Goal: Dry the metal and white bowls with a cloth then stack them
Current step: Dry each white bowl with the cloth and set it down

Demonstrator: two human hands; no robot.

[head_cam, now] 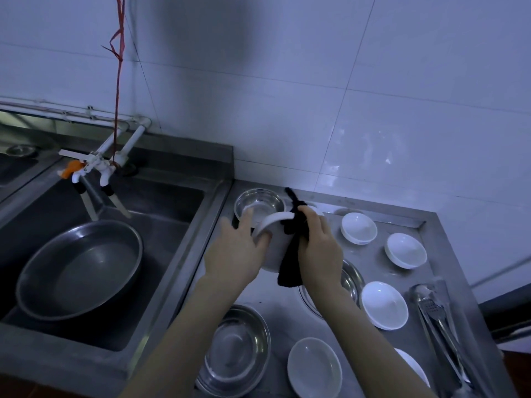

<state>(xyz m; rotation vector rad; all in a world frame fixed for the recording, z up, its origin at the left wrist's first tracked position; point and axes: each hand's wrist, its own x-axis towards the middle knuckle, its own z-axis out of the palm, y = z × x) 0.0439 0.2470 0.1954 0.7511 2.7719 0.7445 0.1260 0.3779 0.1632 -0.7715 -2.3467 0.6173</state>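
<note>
Head view: left hand (234, 251) grips a tilted white bowl (273, 225) at its rim, above the steel counter (373, 259). Right hand (319, 248) pinches a black cloth (290, 268) against the bowl's side. Bowl's lower half hidden by hands and cloth. Behind it, a metal bowl (260, 203); more white bowls at right, tongs (436, 317) by the edge.

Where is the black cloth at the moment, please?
The cloth is mid-frame in the head view, held by the right hand against the white bowl that the left hand holds above the counter.
</note>
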